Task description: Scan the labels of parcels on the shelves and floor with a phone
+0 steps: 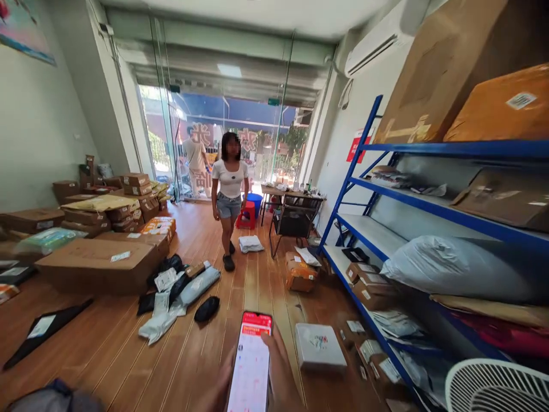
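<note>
My right hand holds a smartphone upright at the bottom centre. The thumb rests on the screen's right edge and the fingers wrap round the left side. The screen is lit, with a red header and a pale list below. My left hand is out of sight. A person in a white top and denim shorts walks toward me along the wooden floor, a few metres away.
Blue metal shelving with parcels and bags fills the right side. Cardboard boxes are stacked at left. Loose mail bags, a white box and a taped box lie on the floor. A white fan stands at the bottom right, with glass doors behind.
</note>
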Available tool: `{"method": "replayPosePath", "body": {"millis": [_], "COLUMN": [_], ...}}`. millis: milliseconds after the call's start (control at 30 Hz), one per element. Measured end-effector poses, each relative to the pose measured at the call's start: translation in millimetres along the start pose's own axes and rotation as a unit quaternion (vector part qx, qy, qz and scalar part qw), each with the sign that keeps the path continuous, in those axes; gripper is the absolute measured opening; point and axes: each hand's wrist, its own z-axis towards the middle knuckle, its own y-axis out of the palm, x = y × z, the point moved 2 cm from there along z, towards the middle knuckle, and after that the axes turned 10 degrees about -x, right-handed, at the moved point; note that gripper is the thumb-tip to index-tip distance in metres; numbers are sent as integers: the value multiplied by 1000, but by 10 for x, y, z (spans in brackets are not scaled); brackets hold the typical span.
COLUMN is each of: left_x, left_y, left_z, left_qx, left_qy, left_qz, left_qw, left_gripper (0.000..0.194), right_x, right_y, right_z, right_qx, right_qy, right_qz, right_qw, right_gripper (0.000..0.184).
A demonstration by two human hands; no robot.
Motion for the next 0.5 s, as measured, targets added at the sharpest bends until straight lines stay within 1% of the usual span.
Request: {"method": "replayPosePath", "body": {"millis": [33,67,167,233,300,433,500], "left_x": [43,98,327,524,742,1152,1296], "left_y": [-39,-81,-252,-411,-587,-906,-1040], "left_z": [-58,-101,-169,-214,-282,-468,-550], "left_qx": [6,6,-14,-20,-17,-38,-41], "left_qy": [3,3,-10,-16,-28,-86,-115], "left_qz": [-21,-40,-53,-27,8,62,67], "left_qw": [1000,999,998,999,999,994,990], "left_gripper": [71,69,65,64,65,68,73], "right_x": [5,12,80,193,349,658,755], "right_y": [107,217,539,736,919,1238,1356], "right_z": [40,85,225,315,399,503,508], "right_qx": [2,-1,-20,-31,-25,11,11], "right_qy": [-5,-9,-33,-48,-63,-74,-76], "right_qz": [0,-3,-27,-43,-54,-46,-46], "right_qw": [1000,1000,999,997,996,996,996], "right_gripper": [67,65,49,43,43,44,42]}}
